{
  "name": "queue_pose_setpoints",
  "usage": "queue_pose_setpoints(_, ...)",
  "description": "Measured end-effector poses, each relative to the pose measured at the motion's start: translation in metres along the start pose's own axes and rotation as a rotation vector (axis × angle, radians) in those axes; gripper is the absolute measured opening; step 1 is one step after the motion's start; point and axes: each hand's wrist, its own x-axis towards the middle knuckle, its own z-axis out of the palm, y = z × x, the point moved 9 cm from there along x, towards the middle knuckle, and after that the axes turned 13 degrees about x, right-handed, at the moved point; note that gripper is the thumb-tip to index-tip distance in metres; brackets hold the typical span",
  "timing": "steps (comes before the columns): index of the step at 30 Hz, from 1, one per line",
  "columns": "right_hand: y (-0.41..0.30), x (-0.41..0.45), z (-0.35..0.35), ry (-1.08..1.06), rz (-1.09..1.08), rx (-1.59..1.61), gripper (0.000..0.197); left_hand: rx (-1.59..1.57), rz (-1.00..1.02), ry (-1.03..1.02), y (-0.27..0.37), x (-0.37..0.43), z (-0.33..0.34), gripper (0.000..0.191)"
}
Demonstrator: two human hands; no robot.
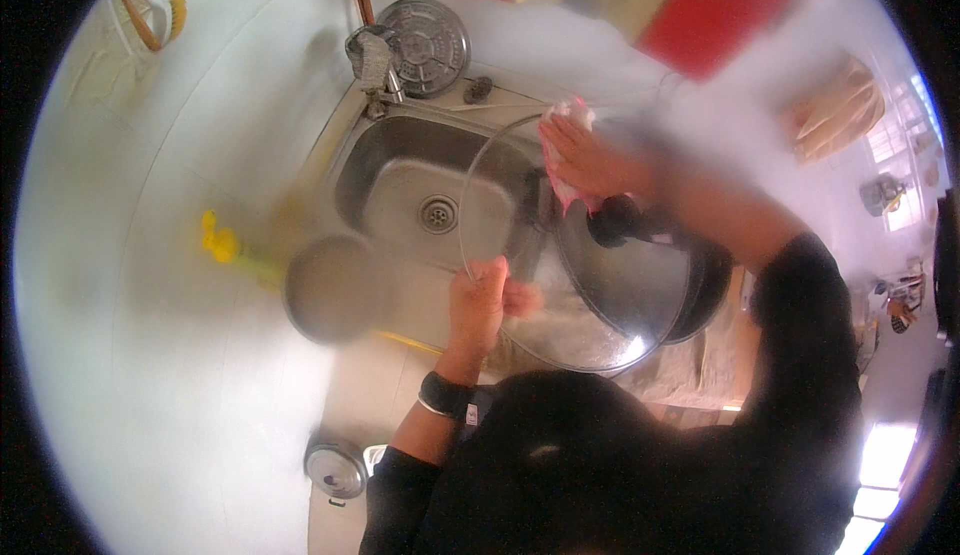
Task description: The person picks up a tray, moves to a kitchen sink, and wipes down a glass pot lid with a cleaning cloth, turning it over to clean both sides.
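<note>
A large clear glass lid (525, 330) is held tilted over the right side of the sink. My left hand (478, 304) grips its rim at the left, thumb on the near face and fingers behind the glass. My right hand (574, 151) presses a pink-and-white cloth (564, 187) against the lid's upper part. Below that hand is a black knob-like part (611, 223), partly covered by the forearm's shadowed area. Behind the lid, a dark round pan (709, 292) shows through and past the glass.
A steel sink (397, 172) with a drain lies ahead. Around it are a cloth-wrapped faucet (371, 60), a perforated steamer rack (427, 45), a scouring pad (478, 90), a blurred round vessel (330, 292) and a yellow-topped bottle (225, 244). A metal pot lid (336, 472) sits lower left.
</note>
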Motion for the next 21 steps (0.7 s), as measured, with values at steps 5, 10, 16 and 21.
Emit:
queue_pose_setpoints(5,-0.032,0.040,0.001,-0.178,0.045,-0.033,0.050,0.304,0.117,0.160,0.005,-0.001,-0.008,0.034)
queue_pose_setpoints(10,-0.051,0.062,0.005,0.058,0.303,0.211,0.056,0.278,0.122,0.237,0.012,0.002,-0.009,0.041)
queue_pose_setpoints(16,-0.127,0.061,-0.027,0.171,0.181,0.311,0.053,0.402,0.169,0.239,0.003,0.020,-0.012,0.059)
queue_pose_setpoints(21,-0.148,0.040,-0.037,0.200,0.261,0.375,0.057,-0.164,0.254,0.161,0.009,0.019,-0.019,0.061)
